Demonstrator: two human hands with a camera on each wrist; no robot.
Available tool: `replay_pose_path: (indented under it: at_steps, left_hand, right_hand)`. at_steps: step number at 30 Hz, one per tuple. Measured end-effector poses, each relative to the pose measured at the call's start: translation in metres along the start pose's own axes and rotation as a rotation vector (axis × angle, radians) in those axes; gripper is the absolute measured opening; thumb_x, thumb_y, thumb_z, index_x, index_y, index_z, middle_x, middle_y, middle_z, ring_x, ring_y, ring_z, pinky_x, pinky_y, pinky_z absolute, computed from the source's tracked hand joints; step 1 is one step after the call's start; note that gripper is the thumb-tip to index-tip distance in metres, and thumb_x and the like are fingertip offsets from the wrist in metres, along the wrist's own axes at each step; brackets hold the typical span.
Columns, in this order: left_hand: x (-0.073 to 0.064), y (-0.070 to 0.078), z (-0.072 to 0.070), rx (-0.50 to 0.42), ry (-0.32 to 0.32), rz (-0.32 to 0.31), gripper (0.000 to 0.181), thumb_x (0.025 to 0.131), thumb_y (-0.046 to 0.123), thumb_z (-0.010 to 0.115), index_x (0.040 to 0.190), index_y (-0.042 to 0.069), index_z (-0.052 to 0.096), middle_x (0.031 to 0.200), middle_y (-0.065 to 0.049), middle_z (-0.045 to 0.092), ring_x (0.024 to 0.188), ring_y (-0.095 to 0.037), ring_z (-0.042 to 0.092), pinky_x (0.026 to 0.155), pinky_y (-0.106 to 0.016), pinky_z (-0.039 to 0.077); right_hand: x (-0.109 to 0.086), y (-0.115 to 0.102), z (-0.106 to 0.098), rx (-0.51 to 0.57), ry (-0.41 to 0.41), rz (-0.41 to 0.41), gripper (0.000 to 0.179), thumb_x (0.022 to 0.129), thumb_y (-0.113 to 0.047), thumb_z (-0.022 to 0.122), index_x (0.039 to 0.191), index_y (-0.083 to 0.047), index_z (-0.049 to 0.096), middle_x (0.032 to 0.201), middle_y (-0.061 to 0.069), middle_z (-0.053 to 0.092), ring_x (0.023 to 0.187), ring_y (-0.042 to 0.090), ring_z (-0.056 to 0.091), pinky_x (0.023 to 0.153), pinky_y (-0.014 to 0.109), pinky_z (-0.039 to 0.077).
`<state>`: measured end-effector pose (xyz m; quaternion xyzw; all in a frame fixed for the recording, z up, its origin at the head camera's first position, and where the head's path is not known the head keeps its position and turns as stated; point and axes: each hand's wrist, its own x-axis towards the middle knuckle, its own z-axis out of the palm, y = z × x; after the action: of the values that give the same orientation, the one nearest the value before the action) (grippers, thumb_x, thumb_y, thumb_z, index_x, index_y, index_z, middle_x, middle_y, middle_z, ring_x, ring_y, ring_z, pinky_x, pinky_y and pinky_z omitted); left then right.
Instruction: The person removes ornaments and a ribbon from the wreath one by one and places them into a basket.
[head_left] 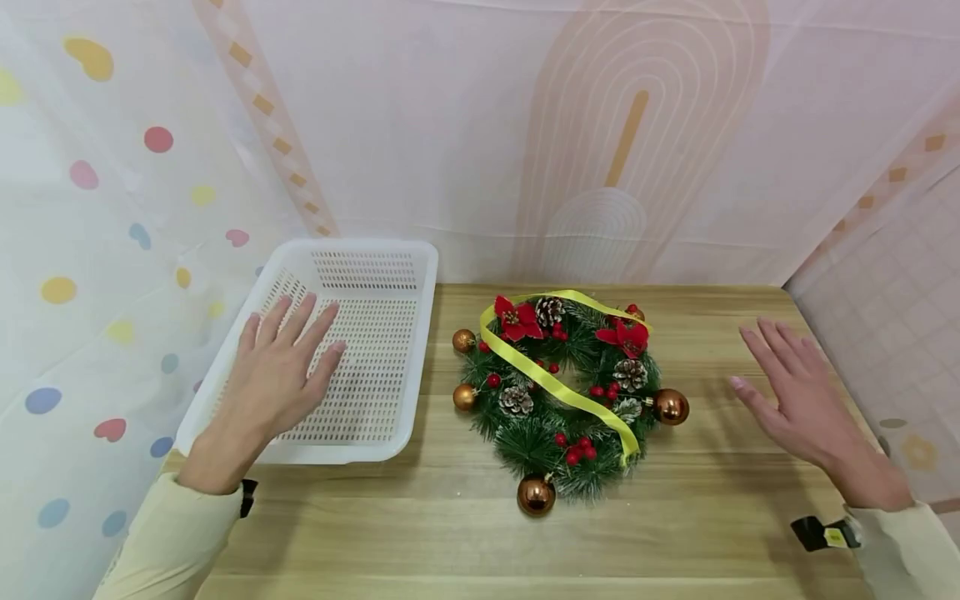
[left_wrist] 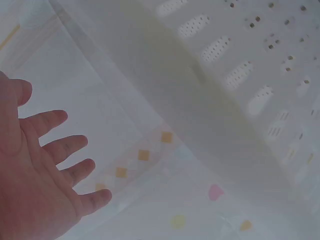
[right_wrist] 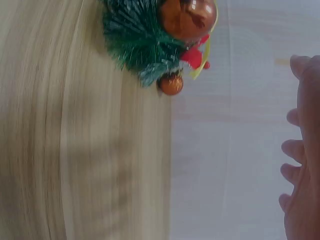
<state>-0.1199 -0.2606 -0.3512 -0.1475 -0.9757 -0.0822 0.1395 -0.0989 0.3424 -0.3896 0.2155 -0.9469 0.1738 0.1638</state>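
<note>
Note the round, green, bristly wreath (head_left: 532, 442) lying flat on the pale wood-grain surface (head_left: 420, 533), presumably steadied by its broad base. Compare left hand (head_left: 281, 375) over the white perforated plastic basket (head_left: 337, 453) with right hand (head_left: 806, 404) beside the wreath, apart; both empty, fingers outstretched.

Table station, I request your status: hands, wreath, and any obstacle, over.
Left hand empty above white basket. Right hand empty, apart from wreath. Wreath lies on table, yellow ribbon across it. No obstacle visible between right hand and wreath.
</note>
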Motion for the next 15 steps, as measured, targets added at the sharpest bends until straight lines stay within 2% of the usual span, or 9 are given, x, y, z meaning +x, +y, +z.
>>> replay_pose_path:
  at_steps: [7,15]
  left_hand:
    - [0.003,0.008,0.002,-0.065,0.032,0.075,0.053,0.101,0.033,0.051,0.148,0.010,0.044,0.151,-0.025,0.040,0.140,-0.046,0.030,0.112,-0.065,0.019]
    - [0.007,0.019,0.006,-0.168,0.085,0.175,0.049,0.095,0.023,0.062,0.139,0.002,0.053,0.140,-0.027,0.052,0.132,-0.047,0.042,0.107,-0.061,0.030]
  right_hand:
    - [0.007,-0.021,0.006,0.089,0.023,-0.067,0.059,0.100,-0.031,0.057,0.150,-0.004,0.040,0.153,0.029,0.032,0.145,0.042,0.023,0.121,0.053,0.008]
    - [0.017,-0.052,0.012,0.142,-0.052,-0.119,0.062,0.096,-0.027,0.065,0.150,-0.009,0.041,0.152,0.024,0.036,0.143,0.043,0.026,0.119,0.054,0.013]
